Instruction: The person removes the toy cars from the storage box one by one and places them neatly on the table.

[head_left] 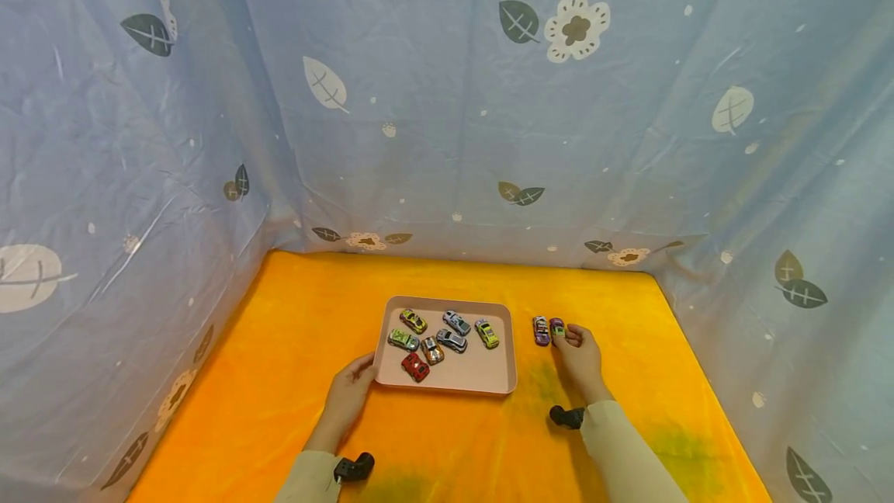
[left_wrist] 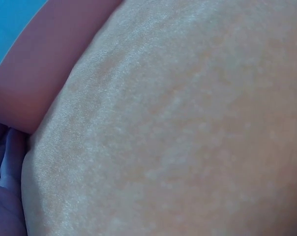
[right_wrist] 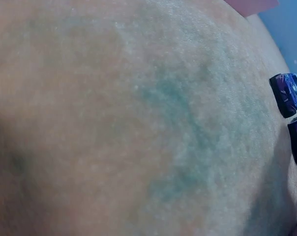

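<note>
Pale-pink rectangular plastic tray (head_left: pixel 482 379), lower centre of frame, holds seven small toy cars, red one (head_left: pixel 415 367) nearest. Left hand (head_left: pixel 351 392) touches tray's lower-left edge; whether gripping, cannot tell. Right of tray, on yellow-orange cloth-covered surface (head_left: pixel 300 309): purple-white toy car (head_left: pixel 541 331); beside it, purple-green toy car (head_left: pixel 556 327), pinched by right hand (head_left: pixel 582 355).

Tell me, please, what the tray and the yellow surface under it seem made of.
The tray looks like smooth, satin plastic, judging by its even walls and rounded corners. The yellow surface seems a plush fabric, perhaps velvet: its short nap glistens.
</note>
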Demonstrator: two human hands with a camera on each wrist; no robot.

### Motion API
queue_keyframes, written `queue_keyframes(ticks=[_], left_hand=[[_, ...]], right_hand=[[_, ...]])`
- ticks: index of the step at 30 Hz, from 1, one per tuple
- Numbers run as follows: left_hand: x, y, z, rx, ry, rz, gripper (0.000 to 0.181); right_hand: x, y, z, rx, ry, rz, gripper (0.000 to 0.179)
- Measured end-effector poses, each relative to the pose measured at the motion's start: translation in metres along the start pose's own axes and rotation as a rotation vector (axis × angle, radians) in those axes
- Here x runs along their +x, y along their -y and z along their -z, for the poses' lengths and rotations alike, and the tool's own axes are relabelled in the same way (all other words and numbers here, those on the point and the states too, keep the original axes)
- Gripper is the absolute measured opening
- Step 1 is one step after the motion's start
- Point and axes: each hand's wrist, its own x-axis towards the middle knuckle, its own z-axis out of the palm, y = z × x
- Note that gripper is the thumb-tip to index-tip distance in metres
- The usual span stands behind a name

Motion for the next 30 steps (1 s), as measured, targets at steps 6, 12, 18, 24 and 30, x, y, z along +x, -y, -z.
queue_keyframes(ticks=[6, 12, 18, 24, 30], left_hand=[[0.0000, 0.0012, -0.0005, 0.004, -0.008, -0.006, 0.040], [0.0004, 0.0015, -0.0006, 0.004, -0.009, -0.016, 0.040], [-0.0009, 0.0008, -0.0015, 0.011, -0.015, -0.038, 0.039], [-0.0003, 0.0011, -0.0010, 0.014, -0.018, -0.023, 0.039], [0.0003, 0.0005, -0.0011, 0.017, -0.014, -0.009, 0.040]], right_hand=[[0.0008, -0.0025, 0.0005, -0.008, 0.024, 0.006, 0.058], [0.0015, -0.0021, 0.0011, 0.000, 0.037, 0.014, 0.058], [-0.0004, -0.0010, 0.0008, 0.021, 0.037, 0.016, 0.056], [0.0001, -0.0014, 0.0006, 0.003, 0.042, 0.013, 0.056], [0.0013, -0.0025, 0.0028, 0.007, 0.058, 0.013, 0.057]])
